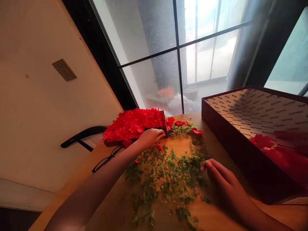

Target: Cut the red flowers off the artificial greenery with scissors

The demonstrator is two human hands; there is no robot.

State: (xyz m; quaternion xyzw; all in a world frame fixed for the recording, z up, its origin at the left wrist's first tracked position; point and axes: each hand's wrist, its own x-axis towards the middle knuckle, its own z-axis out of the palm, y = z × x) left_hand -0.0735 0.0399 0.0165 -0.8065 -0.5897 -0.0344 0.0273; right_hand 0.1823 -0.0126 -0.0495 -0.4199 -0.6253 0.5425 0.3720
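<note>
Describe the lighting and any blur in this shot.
Head view: the window glares with blown-out daylight, the right hand sits in dim shadow, and the red patches inside the lined box look blurred.

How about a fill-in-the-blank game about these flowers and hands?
The flowers in the box by the left hand are ____.
The sprigs under the wire in the right hand are mostly ____.
Black glasses lie on the wooden ____.
Answers: red, green, table.
</note>
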